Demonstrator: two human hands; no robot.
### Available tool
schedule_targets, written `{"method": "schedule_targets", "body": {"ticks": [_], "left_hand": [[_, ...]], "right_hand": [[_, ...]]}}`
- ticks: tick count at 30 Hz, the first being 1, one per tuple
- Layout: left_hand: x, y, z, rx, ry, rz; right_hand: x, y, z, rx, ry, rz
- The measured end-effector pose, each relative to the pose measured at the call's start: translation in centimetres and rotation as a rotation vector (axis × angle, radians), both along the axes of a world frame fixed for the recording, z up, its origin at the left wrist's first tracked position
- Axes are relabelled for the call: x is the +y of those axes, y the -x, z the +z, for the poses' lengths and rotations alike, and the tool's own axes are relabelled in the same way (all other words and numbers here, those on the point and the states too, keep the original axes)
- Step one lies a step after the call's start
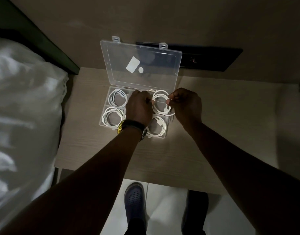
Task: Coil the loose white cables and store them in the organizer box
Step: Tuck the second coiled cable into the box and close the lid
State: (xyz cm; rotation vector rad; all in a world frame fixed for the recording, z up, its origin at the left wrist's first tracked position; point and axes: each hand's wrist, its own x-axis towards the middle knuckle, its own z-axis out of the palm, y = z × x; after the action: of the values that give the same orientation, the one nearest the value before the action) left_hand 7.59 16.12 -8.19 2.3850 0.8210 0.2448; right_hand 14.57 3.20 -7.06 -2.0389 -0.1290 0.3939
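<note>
Dim bedside corner: a pale wood-grain tabletop (98,150) stands against a beige wall, with white bedding (23,102) to the left and a tiled floor with a dark shoe (134,199) at the near edge.

Both forearms reach from near to far over the tabletop. A dark watch (131,127) sits on the left wrist.

A clear organizer box (104,122) lies on the tabletop, lid (139,63) propped open at the far side. Coiled white cables occupy three compartments: near-left coil (112,117), far-left coil (117,99), near-right coil (157,127). The middle compartments are hidden beneath the left hand.

The fourth coil (161,103) is held just above the far-right compartment, flat, its loop facing up, between the two hands.

Left hand (139,107): curled closed, fingertips pinching the coil's left edge. Right hand (186,105): thumb and forefinger pinched on the coil's right edge at a connector end; remaining fingers folded.

Judgement: the coil lies directly over its destination, so the coming move is a short lowering. A loose tail at the near-right of the coil may overhang the box wall and need tucking.
</note>
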Motion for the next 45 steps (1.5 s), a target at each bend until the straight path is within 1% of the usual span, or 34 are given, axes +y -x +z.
{"method": "schedule_targets", "body": {"ticks": [2,5,7,13,15,17,19,21,25,27,28,31,33,36,40,43,45], "left_hand": [[0.0,0.1,0.2,-0.010,0.020,0.017],[-0.1,0.0,0.5,-0.058,0.084,0.010],[-0.1,0.0,0.5,-0.056,0.052,-0.032],[-0.2,0.6,0.6,-0.041,-0.030,-0.216],[-0.2,0.8,0.6,-0.003,-0.096,-0.288],[-0.1,1.1,0.9,0.045,-0.151,-0.361],[0.1,1.4,1.2,0.075,-0.156,-0.415],[0.4,1.4,1.4,0.099,-0.127,-0.442],[1.0,1.4,1.6,0.138,-0.059,-0.466],[1.5,1.6,1.5,0.156,-0.025,-0.507],[1.8,1.7,1.4,0.167,0.015,-0.524],[2.5,1.8,1.8,0.206,0.215,-0.516],[2.8,1.9,2.1,0.225,0.267,-0.515],[3.2,2.1,1.9,0.226,0.237,-0.557],[3.2,2.1,1.3,0.191,0.161,-0.567],[3.0,2.3,0.9,0.136,0.121,-0.570],[2.8,2.3,0.8,0.112,0.077,-0.544]], "right_hand": [[0.1,-0.3,0.1,-0.080,0.093,0.090],[0.2,-0.4,0.0,-0.298,0.300,0.349],[0.4,-0.4,0.0,-0.405,0.408,0.489],[-0.7,0.5,0.9,-0.423,0.546,0.689],[-1.0,0.2,1.0,-0.415,0.547,0.750],[-1.4,-0.5,0.8,-0.399,0.544,0.854],[-1.9,-1.1,0.5,-0.417,0.555,0.963],[-2.5,-1.5,0.3,-0.431,0.576,1.022],[-3.1,-1.8,0.6,-0.552,0.631,1.054],[-2.9,-1.9,0.7,-0.571,0.652,1.057],[-2.9,-1.9,0.7,-0.556,0.652,1.057],[-2.9,-1.7,0.9,-0.487,0.616,1.054],[-3.2,-1.7,1.0,-0.412,0.630,1.070],[-3.3,-1.9,1.0,-0.395,0.660,1.115],[-3.5,-1.9,0.4,-0.485,0.624,1.072],[-3.4,-1.7,0.0,-0.490,0.542,0.962],[-3.0,-1.5,-0.1,-0.499,0.466,0.813]]}}
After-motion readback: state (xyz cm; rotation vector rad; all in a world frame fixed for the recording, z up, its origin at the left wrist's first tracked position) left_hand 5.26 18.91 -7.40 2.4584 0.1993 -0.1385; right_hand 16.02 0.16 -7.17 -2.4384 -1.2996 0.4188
